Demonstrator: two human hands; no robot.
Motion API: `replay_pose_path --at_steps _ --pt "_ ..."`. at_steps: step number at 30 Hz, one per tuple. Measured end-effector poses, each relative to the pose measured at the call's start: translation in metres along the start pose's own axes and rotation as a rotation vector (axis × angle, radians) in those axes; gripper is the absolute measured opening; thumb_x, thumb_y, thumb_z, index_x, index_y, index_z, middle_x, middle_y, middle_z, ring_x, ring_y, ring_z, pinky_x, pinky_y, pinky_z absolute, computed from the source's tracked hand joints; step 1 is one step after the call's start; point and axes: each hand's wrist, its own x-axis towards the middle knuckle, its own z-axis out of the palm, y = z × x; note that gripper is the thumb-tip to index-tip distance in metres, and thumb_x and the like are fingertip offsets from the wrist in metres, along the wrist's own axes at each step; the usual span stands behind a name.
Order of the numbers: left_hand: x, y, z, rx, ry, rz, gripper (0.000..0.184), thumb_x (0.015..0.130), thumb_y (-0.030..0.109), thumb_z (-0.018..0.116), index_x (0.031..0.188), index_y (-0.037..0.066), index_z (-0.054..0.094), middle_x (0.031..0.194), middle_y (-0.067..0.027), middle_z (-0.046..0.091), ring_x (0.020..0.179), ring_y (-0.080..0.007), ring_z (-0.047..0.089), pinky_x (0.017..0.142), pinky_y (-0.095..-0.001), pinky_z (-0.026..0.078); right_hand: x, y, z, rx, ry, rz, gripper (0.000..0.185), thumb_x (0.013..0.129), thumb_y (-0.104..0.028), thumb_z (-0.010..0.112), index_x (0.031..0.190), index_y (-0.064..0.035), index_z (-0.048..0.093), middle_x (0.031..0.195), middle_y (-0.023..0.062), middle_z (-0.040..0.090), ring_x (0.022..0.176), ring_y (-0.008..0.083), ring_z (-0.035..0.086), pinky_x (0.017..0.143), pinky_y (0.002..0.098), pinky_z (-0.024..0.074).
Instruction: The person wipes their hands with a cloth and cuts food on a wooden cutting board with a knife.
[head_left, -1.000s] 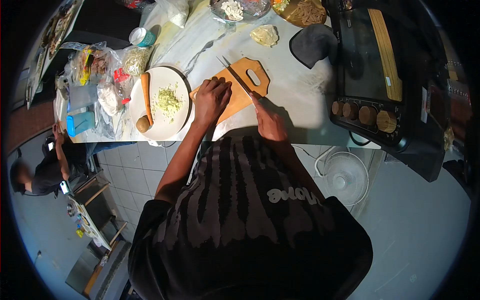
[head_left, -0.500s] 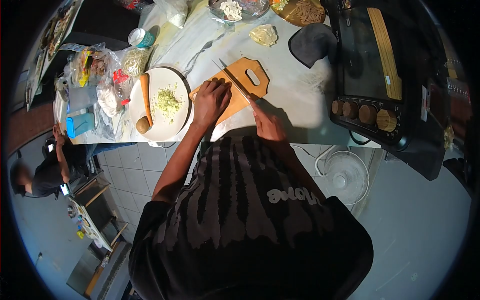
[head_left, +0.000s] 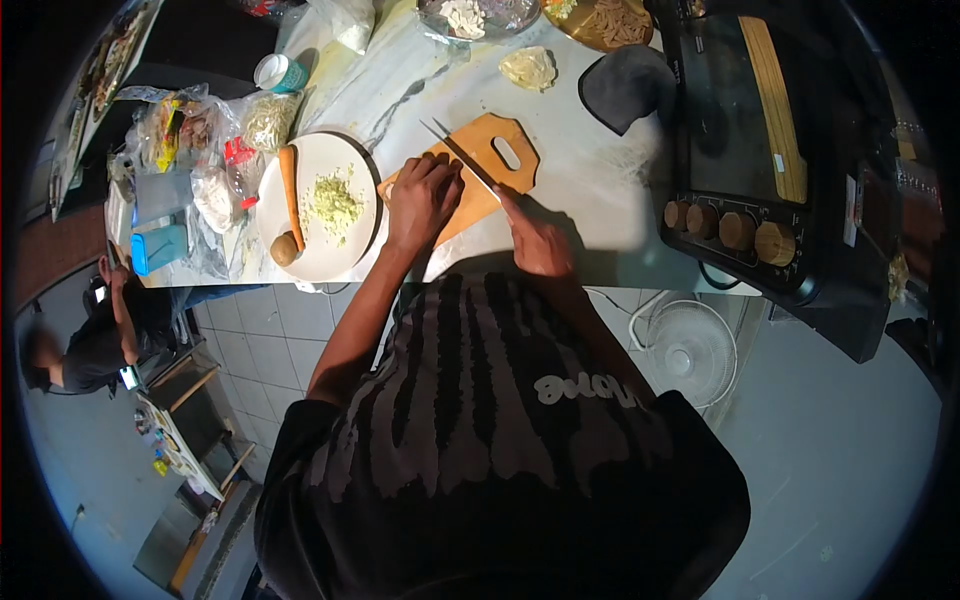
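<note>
On the marble counter lies a wooden cutting board (head_left: 522, 178) with a hole in its far end. My right hand (head_left: 540, 243) is closed around the handle of a knife (head_left: 464, 158), whose blade slants over the board, close to my left fingers. My left hand (head_left: 425, 203) presses down on the board with curled fingers; whatever is beneath them is hidden. To its left is a white plate (head_left: 325, 262) carrying chopped pale green vegetable (head_left: 334, 204), a whole carrot (head_left: 291, 200) and a small round brown item (head_left: 285, 249).
A toaster oven (head_left: 735, 150) stands at the right, beside a dark cloth mitt (head_left: 625, 90). Bagged foods (head_left: 180, 135) and a blue container (head_left: 160, 250) crowd the left. Two trays of food, one a gold tray (head_left: 610, 25), sit at the back. Another person (head_left: 95, 350) is at far left.
The knife and my right hand have shifted very slightly, with the blade's tip a little further left. My left hand stays in place on the board.
</note>
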Motion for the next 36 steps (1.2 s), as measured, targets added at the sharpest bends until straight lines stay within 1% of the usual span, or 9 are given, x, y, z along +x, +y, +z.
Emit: replay_pose_path --at_steps 3,6,8,15,17,24,30,32,36 --pt "0.001 -0.002 0.003 -0.017 0.035 0.004 0.02 0.081 0.007 0.074 0.101 0.006 0.075 0.098 -0.0087 0.069 0.09 -0.0284 0.062 0.08 -0.038 0.053 0.003 -0.003 0.001 -0.064 -0.002 0.037 0.059 0.098 -0.011 0.054 0.153 -0.0298 0.04 0.085 0.0262 0.064 0.074 0.0461 0.063 0.062 0.0521 0.0491" --pt "0.001 0.001 0.0 -0.014 0.024 -0.021 0.019 0.081 0.007 0.074 0.101 0.005 0.075 0.097 -0.0086 0.069 0.089 -0.0279 0.062 0.08 -0.0377 0.053 0.005 -0.003 0.002 -0.031 0.044 -0.042 0.057 0.1 -0.012 0.053 0.153 -0.0288 0.041 0.086 0.027 0.064 0.074 0.0467 0.063 0.062 0.0516 0.0497" --pt "-0.004 -0.001 0.003 -0.014 0.035 -0.027 0.019 0.081 0.007 0.074 0.1 0.005 0.075 0.096 -0.0086 0.069 0.089 -0.0278 0.062 0.079 -0.0378 0.053 0.011 -0.013 -0.003 -0.088 -0.051 0.094 0.053 0.101 -0.013 0.051 0.152 -0.0267 0.043 0.091 0.0276 0.065 0.074 0.0472 0.063 0.063 0.0514 0.0501" --pt "-0.004 -0.001 0.005 -0.019 0.077 -0.023 0.019 0.081 0.007 0.075 0.099 0.005 0.077 0.097 -0.0083 0.068 0.09 -0.027 0.061 0.08 -0.0377 0.053 -0.001 -0.004 0.003 0.027 -0.001 0.039 0.05 0.103 -0.016 0.049 0.152 -0.0262 0.043 0.095 0.0276 0.066 0.076 0.0487 0.063 0.063 0.0529 0.0497" --pt "-0.004 -0.003 0.006 -0.025 0.074 -0.033 0.019 0.081 0.007 0.075 0.1 0.006 0.077 0.097 -0.0084 0.068 0.091 -0.027 0.061 0.08 -0.0377 0.053 -0.002 -0.001 0.01 0.122 0.047 -0.016 0.053 0.104 -0.021 0.048 0.155 -0.0348 0.036 0.082 0.0319 0.063 0.074 0.0517 0.063 0.062 0.057 0.0484" --pt "-0.007 0.006 0.002 -0.093 0.087 -0.096 0.021 0.081 0.008 0.074 0.102 0.006 0.078 0.099 -0.0077 0.067 0.092 -0.0273 0.059 0.08 -0.0375 0.052 -0.003 -0.004 0.013 0.087 0.029 -0.021 0.054 0.104 -0.022 0.048 0.155 -0.0355 0.034 0.082 0.0303 0.064 0.076 0.051 0.064 0.065 0.058 0.0486" --pt "-0.008 0.005 0.006 -0.059 0.089 -0.102 0.02 0.082 0.007 0.074 0.101 0.006 0.078 0.099 -0.0069 0.067 0.093 -0.0275 0.058 0.082 -0.0374 0.051 -0.002 -0.009 0.01 0.058 -0.08 0.084 0.056 0.104 -0.022 0.049 0.156 -0.0352 0.033 0.081 0.0298 0.064 0.074 0.0505 0.064 0.064 0.0576 0.0498" --pt "-0.01 0.005 0.007 -0.06 0.089 -0.108 0.02 0.081 0.007 0.074 0.101 0.006 0.078 0.099 -0.0069 0.067 0.094 -0.0274 0.058 0.082 -0.0376 0.051 -0.002 -0.011 0.008 -0.042 -0.065 0.088 0.058 0.103 -0.022 0.051 0.156 -0.0351 0.033 0.078 0.0283 0.065 0.072 0.0495 0.064 0.063 0.0576 0.0495" --pt "-0.011 0.002 0.006 -0.059 0.065 -0.12 0.02 0.084 0.011 0.073 0.103 0.008 0.078 0.104 -0.0073 0.069 0.097 -0.0281 0.06 0.085 -0.0393 0.052 -0.004 -0.004 0.01 -0.034 0.028 -0.03 0.061 0.101 -0.021 0.054 0.156 -0.0356 0.033 0.075 0.0255 0.065 0.068 0.0475 0.064 0.061 0.0574 0.0492"
